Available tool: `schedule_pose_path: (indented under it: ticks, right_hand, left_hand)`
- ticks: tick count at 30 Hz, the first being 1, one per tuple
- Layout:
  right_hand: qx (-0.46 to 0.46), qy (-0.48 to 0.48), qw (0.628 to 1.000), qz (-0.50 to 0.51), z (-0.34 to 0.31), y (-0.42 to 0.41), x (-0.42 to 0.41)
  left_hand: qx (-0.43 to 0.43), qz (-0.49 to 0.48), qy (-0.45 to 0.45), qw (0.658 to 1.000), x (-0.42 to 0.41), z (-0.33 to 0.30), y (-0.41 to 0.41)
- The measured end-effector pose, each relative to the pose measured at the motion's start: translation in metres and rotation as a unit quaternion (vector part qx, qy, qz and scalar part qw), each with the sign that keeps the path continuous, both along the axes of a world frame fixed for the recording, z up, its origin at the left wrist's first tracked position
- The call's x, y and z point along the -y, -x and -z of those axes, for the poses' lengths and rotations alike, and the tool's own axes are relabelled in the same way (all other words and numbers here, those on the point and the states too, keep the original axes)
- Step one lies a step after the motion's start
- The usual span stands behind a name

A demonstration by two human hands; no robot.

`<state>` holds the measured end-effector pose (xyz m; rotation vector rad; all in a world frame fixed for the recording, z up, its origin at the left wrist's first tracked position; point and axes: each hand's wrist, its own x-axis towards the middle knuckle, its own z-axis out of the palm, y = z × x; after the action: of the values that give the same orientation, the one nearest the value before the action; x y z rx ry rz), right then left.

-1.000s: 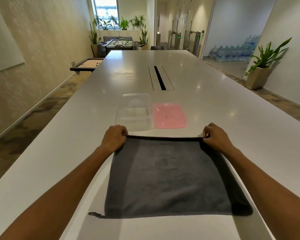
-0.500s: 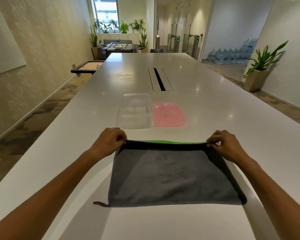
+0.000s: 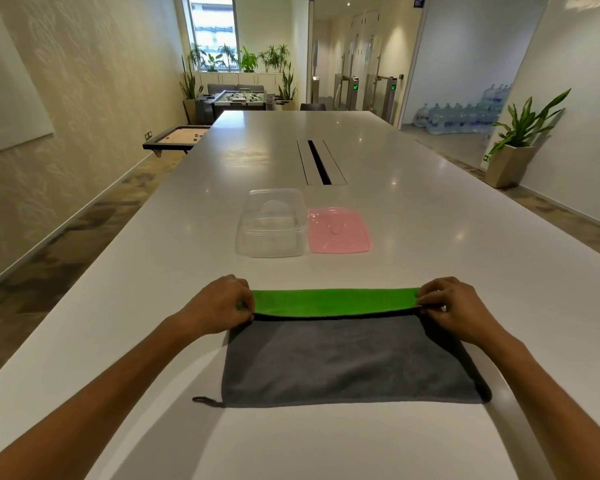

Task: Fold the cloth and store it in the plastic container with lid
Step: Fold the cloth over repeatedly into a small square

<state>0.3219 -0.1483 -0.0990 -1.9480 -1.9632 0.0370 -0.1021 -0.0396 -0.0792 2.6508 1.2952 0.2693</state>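
Observation:
A grey cloth [image 3: 350,365] with a green underside lies flat on the white table [image 3: 430,237] in front of me. Its far edge is lifted and rolled back toward me, showing a green band. My left hand [image 3: 219,306] pinches the far left corner and my right hand [image 3: 454,306] pinches the far right corner. Beyond the cloth stands a clear plastic container [image 3: 272,225], open and empty. Its pink lid [image 3: 336,230] lies flat just to the right of it.
A cable slot [image 3: 321,162] runs along the table's middle behind the container. A small loop [image 3: 205,400] sticks out at the cloth's near left corner. The table's left edge drops to the floor; a potted plant [image 3: 520,140] stands far right.
Both hands lifted the cloth's far edge and drew it toward me, so the green underside now shows and the visible grey area has shortened.

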Motion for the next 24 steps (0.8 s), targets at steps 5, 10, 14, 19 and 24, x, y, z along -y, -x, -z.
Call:
schedule_pose_path:
  ticks: [5,10,14,19,24]
  right_hand:
    - [-0.018,0.016,0.999,0.027,-0.015,0.019,0.008]
    - [-0.027,-0.011,0.999,-0.03,-0.017,0.11,-0.008]
    - [0.038,0.052,0.995,-0.081,0.013,0.182,-0.037]
    - [0.051,0.077,0.994,-0.061,0.031,0.202,-0.053]
    - [0.061,0.093,0.992,-0.054,0.04,0.195,-0.054]
  left_hand:
    - [0.02,-0.002,0.031,0.999,0.006,0.0,-0.011]
    - [0.156,0.017,0.035,0.987,0.02,0.012,-0.061]
    - [0.182,0.004,0.051,0.982,0.03,0.029,-0.099]
    - [0.128,-0.047,0.083,0.987,0.017,0.047,-0.096]
    - [0.043,-0.06,0.043,0.996,0.017,0.062,-0.093]
